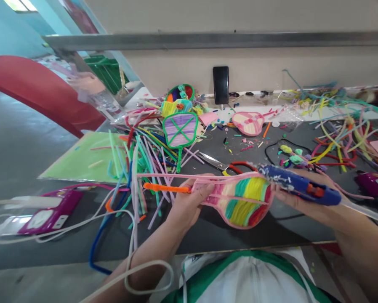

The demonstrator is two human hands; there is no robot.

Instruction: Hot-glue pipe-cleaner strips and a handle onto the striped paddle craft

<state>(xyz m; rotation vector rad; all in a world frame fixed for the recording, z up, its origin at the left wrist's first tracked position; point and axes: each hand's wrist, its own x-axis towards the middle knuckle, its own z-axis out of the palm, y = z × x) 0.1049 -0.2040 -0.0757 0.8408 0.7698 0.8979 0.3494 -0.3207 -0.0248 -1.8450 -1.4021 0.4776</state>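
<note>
My left hand [187,200] is closed around the narrow neck of a striped pipe-cleaner fan [244,204], pink-rimmed with yellow, teal and red bands. An orange handle [166,188] sticks out to the left of my fingers. Along the fan's upper edge runs a pink pipe cleaner [163,176], its loose end extending left past my hand. My right hand [290,195] grips a blue glue gun [299,183] with whitish residue on its front. The nozzle is close to the fan's upper right rim; whether they touch, I cannot tell. My right fingers are partly hidden behind the gun.
Scissors [220,163] lie just beyond the fan. A purple-and-green fan [181,128] and a pink fan [248,123] lie farther back, near a phone [221,85]. Loose pipe cleaners [151,155] spread at left. A white cord [97,216] crosses near a purple power strip [53,212].
</note>
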